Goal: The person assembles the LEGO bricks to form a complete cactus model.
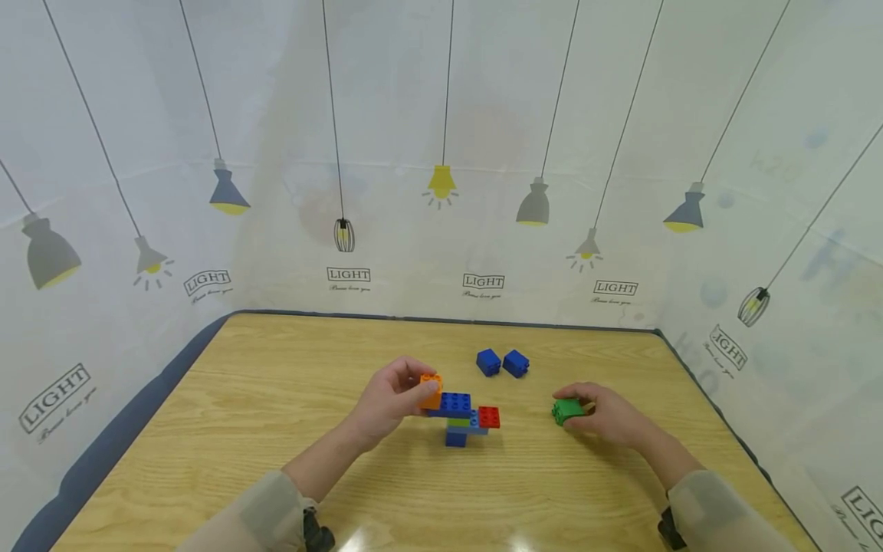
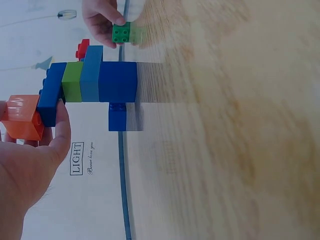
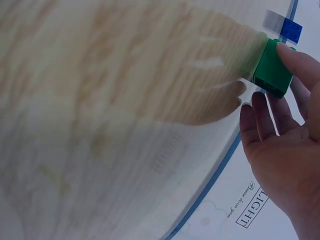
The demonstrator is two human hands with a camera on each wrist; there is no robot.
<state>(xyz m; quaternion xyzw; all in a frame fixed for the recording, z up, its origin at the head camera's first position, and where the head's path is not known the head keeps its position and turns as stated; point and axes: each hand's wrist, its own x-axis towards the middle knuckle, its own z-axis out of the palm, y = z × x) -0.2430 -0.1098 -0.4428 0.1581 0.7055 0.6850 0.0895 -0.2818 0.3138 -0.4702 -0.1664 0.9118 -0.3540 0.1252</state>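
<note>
Pale Sleeves (image 1: 251, 515) Reach Over Wood-Grain Table (image 1: 262, 383); Block in Each Hand

Dark wrist-worn devices (image 1: 317, 530) show near both cuffs, closest to the head camera; beyond them, a person's left hand (image 1: 388, 402) is partly curled, thumb and fingers pinching a bright orange plastic block (image 1: 431, 392) at the left end of a long dark-blue studded brick (image 1: 455, 404), with one fingertip at that brick's lower side; whether the orange piece is pressed fully home cannot be told. That long brick tops a small upright stack near the table's middle; beneath it come a lime-green block (image 2: 72, 82), a light-blue brick (image 2: 91, 80) and, standing on the wood, a dark-blue base block (image 1: 456, 439); a red studded block (image 1: 489, 417) sits at the light-blue brick's right end. Well apart to the right, the right hand (image 1: 610, 414) is half closed, thumb and fingers gripping a green plastic block (image 1: 569, 412) down at the tabletop, its studs facing the stack; the hand's outer fingers stand apart from the piece. Farther back, two loose dark-blue blocks (image 1: 516, 363) lie side by side, slightly apart, studs toward the right; behind the table rises a white backdrop (image 1: 400, 115) printed with hanging lamps and the word "LIGHT".
</note>
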